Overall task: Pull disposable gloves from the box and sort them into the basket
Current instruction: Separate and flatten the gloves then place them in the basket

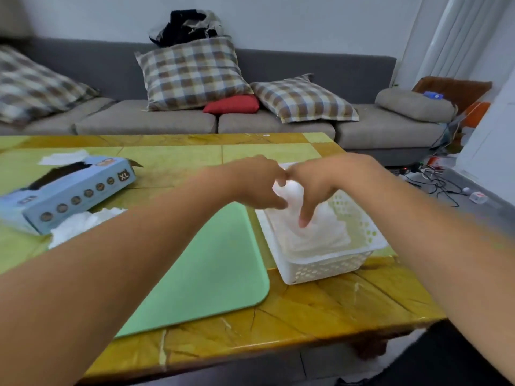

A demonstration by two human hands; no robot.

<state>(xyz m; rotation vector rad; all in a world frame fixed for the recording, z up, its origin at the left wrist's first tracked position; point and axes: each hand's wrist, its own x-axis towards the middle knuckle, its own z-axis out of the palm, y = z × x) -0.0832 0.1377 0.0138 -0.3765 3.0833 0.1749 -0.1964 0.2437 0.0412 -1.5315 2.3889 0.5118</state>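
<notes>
Head view, looking down over a yellow-green worktop (195,160). White perforated basket (328,268) at right, holding a soft pile of thin translucent gloves (317,235). Left hand (259,182) and right hand (315,185) met above the basket, knuckles touching near the far rim. Left hand with fingers curled, seemingly pinching a translucent glove (289,190) between the two hands; grip partly blurred. Right hand with fingers curled at the top and one finger stretched down, pressing into the pile; cannot tell whether also gripping the film. Blue glove box (69,190) marked XL well apart at far left, lying flat, with loose white gloves or tissue (80,224) crumpled just beside its near edge. Pale green mat (211,268) between box and basket, touching neither hand.

Likely risks, judged from this: thin film clinging to skin and lifting back out with the withdrawing hand; springy pile puffing over the low rim; light basket sliding or tipping toward the worktop edge under an off-centre push; loose sheets near the box left unsorted
</notes>
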